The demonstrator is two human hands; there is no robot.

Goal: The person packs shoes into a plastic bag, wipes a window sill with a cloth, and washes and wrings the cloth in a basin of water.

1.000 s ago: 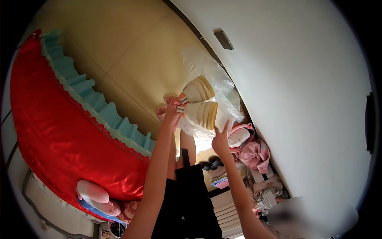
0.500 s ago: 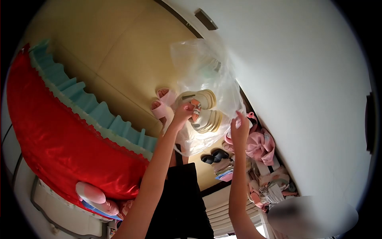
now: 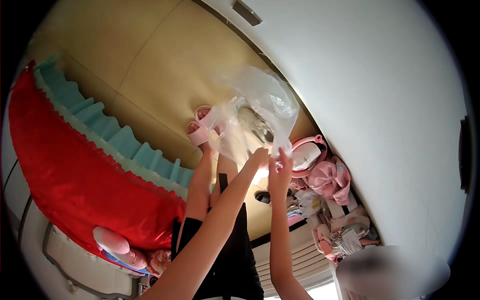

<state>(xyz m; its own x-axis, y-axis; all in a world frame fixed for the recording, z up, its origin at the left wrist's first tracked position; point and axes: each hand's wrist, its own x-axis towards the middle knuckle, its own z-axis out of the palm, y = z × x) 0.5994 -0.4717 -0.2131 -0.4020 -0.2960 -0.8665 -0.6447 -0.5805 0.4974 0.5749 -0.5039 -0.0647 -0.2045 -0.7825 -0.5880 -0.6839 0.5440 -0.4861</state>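
Observation:
A clear plastic bag (image 3: 280,102) hangs in front of my legs, with pale cream shoes (image 3: 254,122) showing through its film, partly hidden by folds. My left hand (image 3: 258,159) is closed on the near edge of the bag, its fingertips partly hidden. Right beside it, my right hand (image 3: 281,167) pinches the gathered plastic, fingers pointing up. The two hands are nearly touching, below the shoes in the view.
Pink slippers (image 3: 198,134) are on my feet on the tan floor. To the left lies a red satin bed cover (image 3: 100,175) with a turquoise ruffle (image 3: 115,132). At right, a pink bundle (image 3: 330,180) and piled clothes (image 3: 350,232) lie along the white door panel (image 3: 375,100).
My left hand has moved right and down, away from the shoes, to the bag's edge beside my right hand. The bag has drawn in around the shoes. My right hand has shifted slightly left.

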